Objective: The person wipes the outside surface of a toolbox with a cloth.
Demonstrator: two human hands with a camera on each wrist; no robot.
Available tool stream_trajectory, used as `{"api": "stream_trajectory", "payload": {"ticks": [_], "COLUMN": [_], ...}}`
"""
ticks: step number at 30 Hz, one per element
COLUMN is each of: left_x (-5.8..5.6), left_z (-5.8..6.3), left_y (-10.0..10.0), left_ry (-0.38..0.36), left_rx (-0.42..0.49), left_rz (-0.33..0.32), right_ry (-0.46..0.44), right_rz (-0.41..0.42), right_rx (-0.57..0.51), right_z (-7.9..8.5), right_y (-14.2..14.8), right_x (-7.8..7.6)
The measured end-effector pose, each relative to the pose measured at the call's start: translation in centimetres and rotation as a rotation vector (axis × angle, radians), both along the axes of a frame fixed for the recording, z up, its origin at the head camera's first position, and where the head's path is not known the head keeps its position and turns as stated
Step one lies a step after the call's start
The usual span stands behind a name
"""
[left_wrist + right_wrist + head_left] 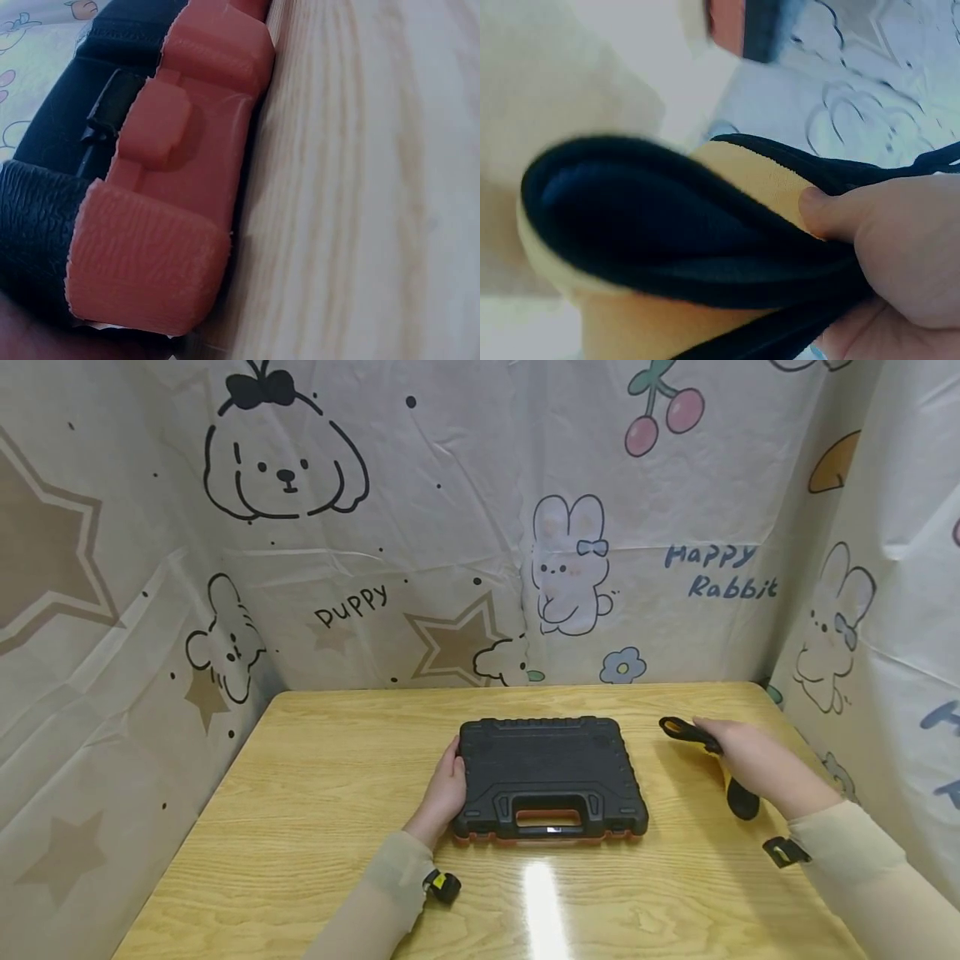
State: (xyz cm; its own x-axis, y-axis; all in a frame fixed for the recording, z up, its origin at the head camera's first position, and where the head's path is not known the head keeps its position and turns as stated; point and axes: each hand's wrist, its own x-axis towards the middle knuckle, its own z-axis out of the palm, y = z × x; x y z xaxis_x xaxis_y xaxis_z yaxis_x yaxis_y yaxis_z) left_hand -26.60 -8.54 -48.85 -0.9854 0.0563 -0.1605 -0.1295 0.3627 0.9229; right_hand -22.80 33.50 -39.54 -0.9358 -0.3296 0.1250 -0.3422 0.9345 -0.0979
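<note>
A black and orange tool case [540,768] lies on the wooden table, its handle facing me. Against its left side rests my left hand [447,789], fingers along the edge. In the left wrist view, the case's orange lower half [157,127] and a latch show close up, with a sliver of the hand at the bottom left. Right of the case, my right hand [738,756] grips a yellow cloth item with black edging [757,176]. Its black-rimmed mouth gapes towards the right wrist camera, showing a dark lining, and the thumb presses on the yellow fabric. Its exact kind is unclear.
The light wooden table [322,793] extends on both sides of the case. A printed cloth curtain [420,527] with cartoon animals encloses the back and both sides. Black bands with small devices [442,887] sit on both wrists.
</note>
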Motion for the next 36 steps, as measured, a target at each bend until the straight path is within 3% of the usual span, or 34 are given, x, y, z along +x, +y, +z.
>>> {"api": "stream_trajectory", "payload": {"ticks": [13, 24, 36], "left_x": [-0.1, -0.2, -0.1], "left_z": [0.3, 0.1, -0.1], "left_y": [0.2, 0.0, 0.0], "left_ry": [0.000, 0.004, 0.018], "left_rx": [-0.004, -0.012, -0.011], "left_rz": [0.001, -0.001, -0.020], "right_ry": [-0.107, -0.192, -0.183], "right_rz": [0.045, 0.070, 0.023], "right_rx": [-0.025, -0.008, 0.001], "right_z": [-3.8, -5.5, -6.8], "right_y": [-3.3, -4.7, -5.1], "right_x": [1.1, 2.0, 3.7]}}
